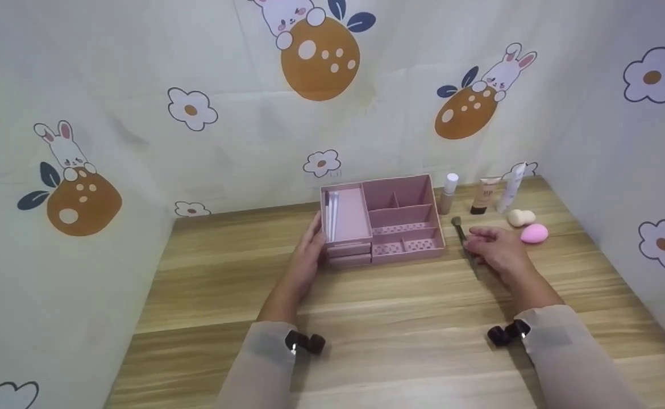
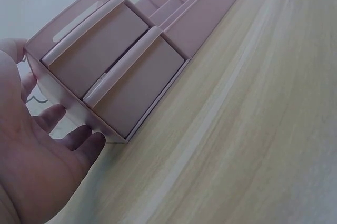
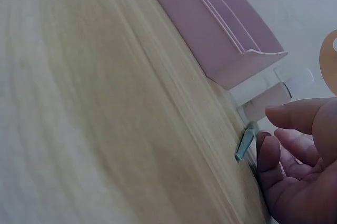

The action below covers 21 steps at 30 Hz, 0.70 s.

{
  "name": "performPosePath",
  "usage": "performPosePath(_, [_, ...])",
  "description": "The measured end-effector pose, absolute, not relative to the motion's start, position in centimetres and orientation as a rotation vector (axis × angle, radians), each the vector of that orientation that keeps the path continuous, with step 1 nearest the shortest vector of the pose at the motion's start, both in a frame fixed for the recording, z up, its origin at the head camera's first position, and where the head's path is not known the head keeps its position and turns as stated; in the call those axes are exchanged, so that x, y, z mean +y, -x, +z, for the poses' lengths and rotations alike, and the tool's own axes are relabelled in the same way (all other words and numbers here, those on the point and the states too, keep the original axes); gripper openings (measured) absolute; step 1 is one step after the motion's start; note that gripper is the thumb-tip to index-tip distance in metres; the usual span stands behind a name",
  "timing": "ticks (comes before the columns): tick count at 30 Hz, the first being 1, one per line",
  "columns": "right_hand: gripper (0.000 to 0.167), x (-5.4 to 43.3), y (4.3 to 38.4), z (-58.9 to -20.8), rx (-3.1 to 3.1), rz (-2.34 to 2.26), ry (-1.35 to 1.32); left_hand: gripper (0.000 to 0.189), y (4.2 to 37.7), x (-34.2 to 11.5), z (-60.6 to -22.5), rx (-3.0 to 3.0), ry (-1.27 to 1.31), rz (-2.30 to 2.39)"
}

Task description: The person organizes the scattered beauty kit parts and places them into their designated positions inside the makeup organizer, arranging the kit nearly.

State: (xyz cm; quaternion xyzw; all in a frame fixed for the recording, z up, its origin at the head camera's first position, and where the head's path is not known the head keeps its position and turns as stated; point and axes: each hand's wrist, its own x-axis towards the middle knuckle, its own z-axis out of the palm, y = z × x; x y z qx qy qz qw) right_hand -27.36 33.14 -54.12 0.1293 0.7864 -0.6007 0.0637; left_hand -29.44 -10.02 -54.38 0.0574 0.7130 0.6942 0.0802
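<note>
A pink desk organizer with two drawers and several compartments stands on the wooden table. Against its left side rests my left hand, fingers spread along the wall. Slim white sticks and a dark one lie in its upper left tray. To the right of the organizer, a makeup brush with a dark green handle lies on the table. My right hand is right at that brush, fingertips beside the handle. In the right wrist view, thumb and forefinger are apart, and part of the brush shows beyond the fingertips.
Behind the right hand stand a white-capped bottle, a BB cream tube and a slim white tube. A beige sponge and a pink sponge lie nearby. Printed curtains border the table.
</note>
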Motion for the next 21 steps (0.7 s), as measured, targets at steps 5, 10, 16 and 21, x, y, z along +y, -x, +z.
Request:
performPosePath(5, [0.064,32.89,27.26,-54.08,2.445,-1.725,-0.388,0.055,29.38,-10.03,-54.34,2.134,-0.171,2.078])
performPosePath(10, [0.064,32.89,27.38,-54.01,2.485,-1.656,-0.403,0.057,29.40,-10.05,-54.35,2.153,-0.178,2.064])
performPosePath(16, [0.061,32.93,27.45,-53.84,2.628,-1.418,-0.360,0.058,29.18,-10.24,-54.37,2.215,-0.161,2.004])
performPosePath(21, [0.059,33.00,27.49,-53.82,2.774,-1.221,-0.289,0.063,29.16,-10.34,-54.51,2.240,-0.180,1.996])
